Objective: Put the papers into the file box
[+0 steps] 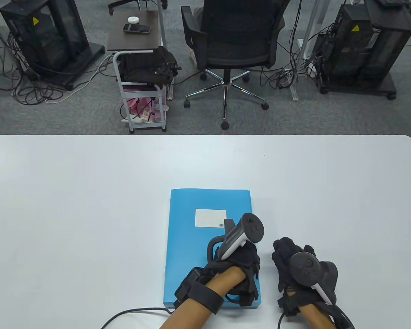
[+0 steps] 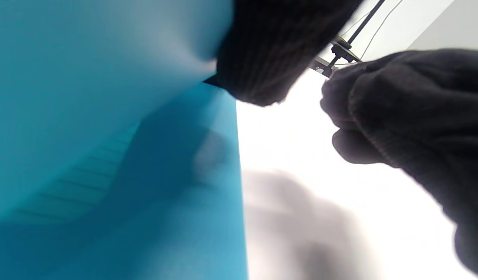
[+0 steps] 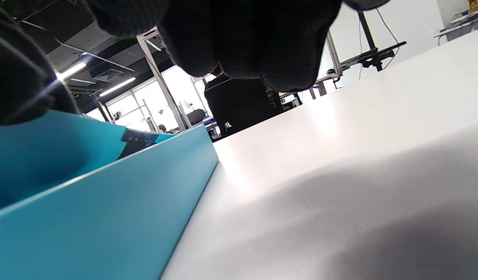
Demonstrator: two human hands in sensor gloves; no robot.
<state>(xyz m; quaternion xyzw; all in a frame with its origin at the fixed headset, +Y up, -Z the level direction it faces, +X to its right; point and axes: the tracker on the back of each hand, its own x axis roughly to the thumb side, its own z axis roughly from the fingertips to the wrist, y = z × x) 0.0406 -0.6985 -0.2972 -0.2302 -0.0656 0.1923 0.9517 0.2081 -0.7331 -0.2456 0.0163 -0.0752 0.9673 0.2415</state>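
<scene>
One blue file box (image 1: 205,240) lay flat on the white table (image 1: 89,205), near the near edge and a little right of centre, white label (image 1: 210,218) facing up. No loose papers showed in any view. The left hand (image 1: 238,270) rested on the box's near right corner. In the left wrist view a gloved finger (image 2: 262,54) sat at the box's right edge with the blue cover bowed up beside it, so the hand seemed to be lifting that flap; whether the fingers actually clamped the flap I could not tell. The right wrist view agreed: the cover stood raised above the box's side wall (image 3: 106,210), a small dark fitting (image 3: 136,138) showing at the gap. The right hand (image 1: 296,270) lay on the table just beside the box's right side, fingers curled loosely and holding nothing, probably waiting to help open the lid. Judged stage: opening the box, papers not yet in.
</scene>
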